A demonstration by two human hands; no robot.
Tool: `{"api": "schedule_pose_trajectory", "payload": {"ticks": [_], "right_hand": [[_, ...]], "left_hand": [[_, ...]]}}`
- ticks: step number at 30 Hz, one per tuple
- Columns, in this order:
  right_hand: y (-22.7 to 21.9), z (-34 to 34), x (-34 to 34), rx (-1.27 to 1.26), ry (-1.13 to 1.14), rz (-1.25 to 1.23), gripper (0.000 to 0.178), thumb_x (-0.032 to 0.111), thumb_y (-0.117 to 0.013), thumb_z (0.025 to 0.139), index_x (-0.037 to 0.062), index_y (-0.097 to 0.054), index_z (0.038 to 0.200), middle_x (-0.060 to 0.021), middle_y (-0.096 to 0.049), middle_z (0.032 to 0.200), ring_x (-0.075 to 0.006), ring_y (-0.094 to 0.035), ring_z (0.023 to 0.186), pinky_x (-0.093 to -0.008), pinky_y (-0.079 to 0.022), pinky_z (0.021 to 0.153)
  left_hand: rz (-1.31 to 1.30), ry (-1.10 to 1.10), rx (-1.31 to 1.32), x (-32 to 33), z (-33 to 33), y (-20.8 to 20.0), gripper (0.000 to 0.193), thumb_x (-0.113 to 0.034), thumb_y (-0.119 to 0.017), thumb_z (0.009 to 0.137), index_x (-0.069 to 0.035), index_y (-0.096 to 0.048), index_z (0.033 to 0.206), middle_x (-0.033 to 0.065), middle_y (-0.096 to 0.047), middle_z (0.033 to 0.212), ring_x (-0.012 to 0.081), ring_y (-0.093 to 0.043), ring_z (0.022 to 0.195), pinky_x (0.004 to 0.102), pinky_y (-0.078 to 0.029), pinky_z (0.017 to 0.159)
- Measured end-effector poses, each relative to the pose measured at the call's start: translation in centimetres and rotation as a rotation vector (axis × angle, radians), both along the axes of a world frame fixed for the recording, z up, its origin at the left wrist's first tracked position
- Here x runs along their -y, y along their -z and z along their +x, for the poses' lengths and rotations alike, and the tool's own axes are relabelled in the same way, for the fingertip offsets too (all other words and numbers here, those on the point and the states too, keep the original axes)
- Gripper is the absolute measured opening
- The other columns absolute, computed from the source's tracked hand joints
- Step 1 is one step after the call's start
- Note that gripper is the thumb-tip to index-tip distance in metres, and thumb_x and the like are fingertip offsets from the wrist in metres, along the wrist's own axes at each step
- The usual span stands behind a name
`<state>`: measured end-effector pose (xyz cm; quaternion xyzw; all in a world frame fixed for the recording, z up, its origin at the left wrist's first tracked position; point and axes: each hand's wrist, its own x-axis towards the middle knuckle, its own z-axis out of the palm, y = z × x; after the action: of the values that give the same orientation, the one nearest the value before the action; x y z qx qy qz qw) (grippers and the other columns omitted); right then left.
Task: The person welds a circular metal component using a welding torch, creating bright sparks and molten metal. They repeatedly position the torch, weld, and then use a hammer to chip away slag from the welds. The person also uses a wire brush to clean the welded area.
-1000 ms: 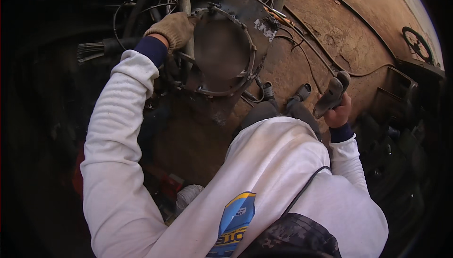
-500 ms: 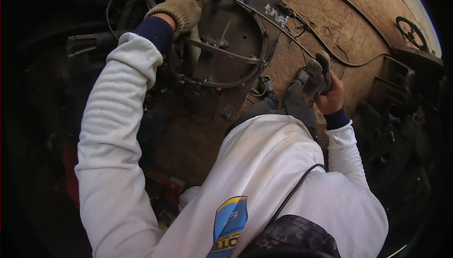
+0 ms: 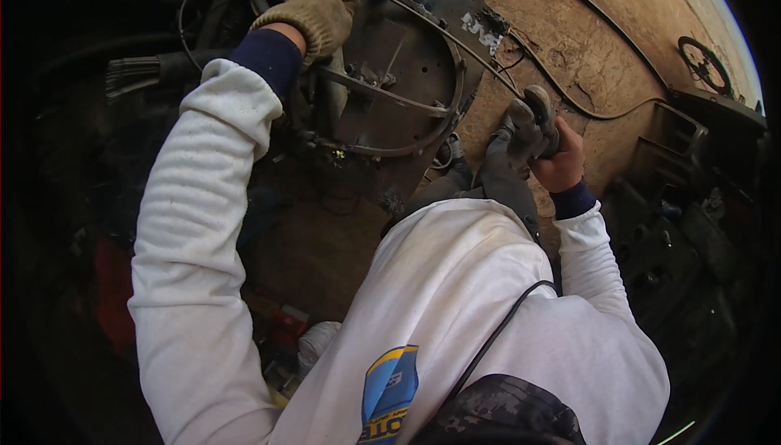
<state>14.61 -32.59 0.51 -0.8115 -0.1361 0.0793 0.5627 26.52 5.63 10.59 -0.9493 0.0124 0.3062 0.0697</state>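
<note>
In a beige knit glove, my left hand is closed round an upright grey metal pipe. The pipe stands at the left side of a flat steel ring with a crossbar, over a dark plate. My right hand is closed round a grey folded glove or pad. From that padding a long thin metal rod runs up and left to the ring's far edge. The padding hides the rod's near end, and the left glove hides part of the pipe.
A bundle of thin rods sticks out at the left, near dark cables. A hose crosses the brown floor on the right. Farther off lies a wheel, with dark metal parts below it. My shoe is beside the plate.
My right hand has moved slightly left, taking the padding and the rod's near end with it. My left hand stays on the pipe. A small bright spot now shows at the ring's near edge.
</note>
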Motion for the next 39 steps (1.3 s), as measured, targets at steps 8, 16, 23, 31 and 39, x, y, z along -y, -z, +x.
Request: {"api": "schedule_pose_trajectory", "payload": {"ticks": [8,16,23,31,39], "right_hand": [[-0.7,0.4,-0.6,0.035,-0.018,-0.067,0.034,0.003,-0.077,0.068,0.0017,-0.064,0.1,-0.013,-0.069,0.084,-0.0221,-0.071,0.075,-0.03,-0.053,0.068],[0.0,0.3,-0.5,0.001,-0.023,-0.042,0.033,0.002,-0.075,0.069,0.0014,-0.064,0.1,-0.0127,-0.069,0.083,-0.0209,-0.07,0.075,-0.0296,-0.053,0.068],[-0.2,0.3,-0.6,0.021,-0.021,-0.052,0.033,0.002,-0.074,0.069,0.0018,-0.064,0.1,-0.0129,-0.068,0.082,-0.0222,-0.07,0.073,-0.0298,-0.052,0.068],[0.2,0.2,-0.3,0.021,-0.035,-0.048,0.033,0.003,-0.074,0.068,0.0039,-0.064,0.1,-0.0119,-0.069,0.084,-0.0245,-0.07,0.075,-0.0314,-0.054,0.069],[0.9,0.1,-0.2,0.06,-0.058,-0.006,0.038,0.001,-0.076,0.065,0.0068,-0.062,0.1,-0.0109,-0.068,0.087,-0.0248,-0.071,0.078,-0.0326,-0.055,0.071]], "left_hand": [[0.066,0.208,0.032,-0.1,-0.1,0.0,0.03,0.0,-0.052,0.087,-0.001,-0.069,0.111,0.0231,-0.07,0.103,0.0374,-0.07,0.096,0.0411,-0.059,0.081],[0.048,0.07,-0.075,1.6,0.0,-2.5,0.044,-0.029,-0.043,0.095,0.005,-0.066,0.11,0.0289,-0.064,0.114,0.0426,-0.061,0.11,0.0459,-0.049,0.097],[0.066,0.069,-0.092,1.9,0.0,-2.8,0.041,-0.027,-0.044,0.095,0.003,-0.067,0.11,0.0289,-0.064,0.113,0.0416,-0.061,0.11,0.0461,-0.049,0.096],[0.143,0.224,0.001,1.2,0.0,-1.0,0.025,-0.007,-0.052,0.092,0.001,-0.072,0.106,0.0215,-0.07,0.105,0.0353,-0.071,0.094,0.04,-0.059,0.081],[0.221,0.806,0.03,-0.3,-0.4,-1.2,0.012,-0.015,-0.066,0.082,-0.009,-0.077,0.085,0.0085,-0.074,0.086,0.0215,-0.072,0.081,0.0365,-0.059,0.072]]}}
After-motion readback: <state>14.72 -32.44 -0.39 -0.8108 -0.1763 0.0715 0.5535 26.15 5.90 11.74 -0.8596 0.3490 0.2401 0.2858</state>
